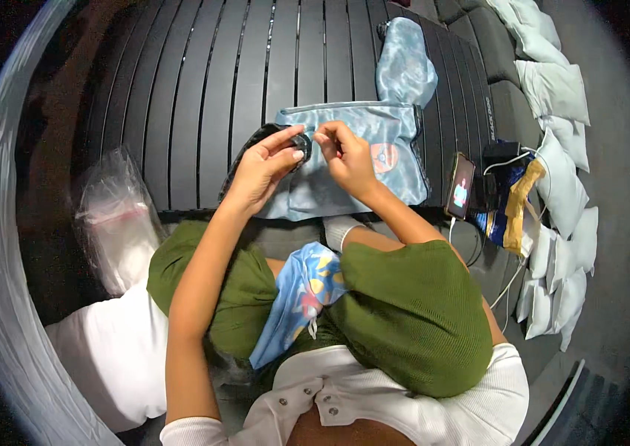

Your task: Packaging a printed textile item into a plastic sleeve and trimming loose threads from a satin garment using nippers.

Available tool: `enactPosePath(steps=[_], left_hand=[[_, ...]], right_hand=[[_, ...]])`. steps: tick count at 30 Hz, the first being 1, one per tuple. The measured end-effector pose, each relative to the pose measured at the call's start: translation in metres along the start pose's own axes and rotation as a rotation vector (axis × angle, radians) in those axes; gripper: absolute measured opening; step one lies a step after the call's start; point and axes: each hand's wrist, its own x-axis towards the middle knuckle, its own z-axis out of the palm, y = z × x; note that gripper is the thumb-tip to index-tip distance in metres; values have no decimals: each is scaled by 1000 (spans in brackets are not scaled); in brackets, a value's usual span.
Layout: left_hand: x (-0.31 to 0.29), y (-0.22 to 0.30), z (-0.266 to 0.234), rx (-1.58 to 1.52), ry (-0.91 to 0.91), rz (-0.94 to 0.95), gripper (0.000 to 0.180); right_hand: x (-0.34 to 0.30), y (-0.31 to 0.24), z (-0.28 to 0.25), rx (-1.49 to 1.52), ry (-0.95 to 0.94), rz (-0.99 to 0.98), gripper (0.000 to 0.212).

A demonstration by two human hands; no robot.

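Note:
A light blue satin piece with black lace along its sides and a round peach print lies flat on the near edge of the dark slatted table. My left hand is over its left side, thumb and fingers closed on the black lace trim. Just to the right, my right hand hovers over the satin with thumb and forefinger pinched together. Whatever is in that pinch is too small to make out. Another light blue satin piece lies bunched farther back on the slatted table.
A blue printed cloth pouch rests in my lap. Left of my knee sits a clear plastic bag. To the right are a lit phone on a white cable, a blue and yellow packet, and several pale cushions along a grey seat.

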Motion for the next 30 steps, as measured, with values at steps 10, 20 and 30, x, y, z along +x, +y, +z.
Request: enactPosePath(steps=[10,20,30], left_hand=[[0,-3,-1,247,-45,29,38],[-2,-10,7,745,60,154,27],[-14,-2,21,1568,494,857,19]], right_hand=[[0,9,-8,200,-136,198,4],[3,1,-10,160,-186,145,7],[4,-3,-11,200,-261,268,6]])
